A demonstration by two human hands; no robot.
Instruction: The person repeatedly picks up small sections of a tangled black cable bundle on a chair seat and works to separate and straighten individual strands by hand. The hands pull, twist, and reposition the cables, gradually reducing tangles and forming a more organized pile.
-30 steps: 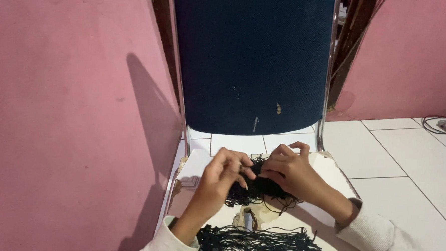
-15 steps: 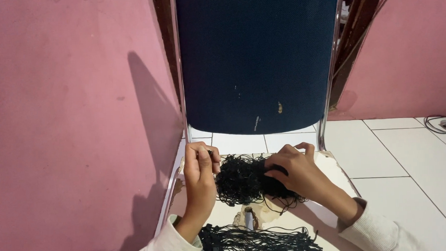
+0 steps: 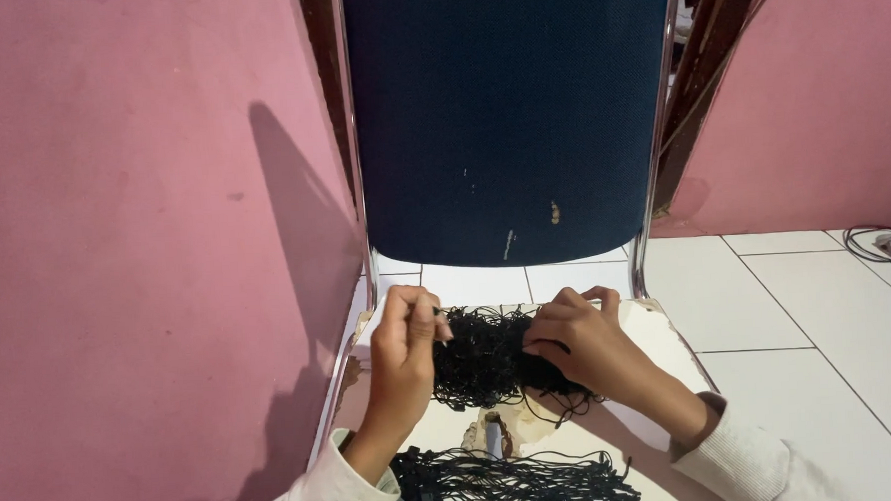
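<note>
My left hand (image 3: 406, 334) pinches a few strands at the left edge of the black string tangle (image 3: 480, 357), thumb and fingertips closed on them. My right hand (image 3: 574, 337) clutches the tangle's right side, fingers curled over and into the strings. The tangle hangs between both hands, just above the white chair seat (image 3: 660, 336), near the seat's back edge and below the dark blue backrest (image 3: 505, 118). It is stretched sideways, so its long axis runs left to right from one hand to the other; loose loops droop from its lower edge towards me.

A second bunch of strings (image 3: 511, 483) lies on the seat close to my body, spread flat with its strands running mostly left to right. Between the two sits a torn patch (image 3: 494, 434) in the seat. A pink wall (image 3: 145, 244) stands on my left, and white floor tiles (image 3: 808, 305) lie on my right.
</note>
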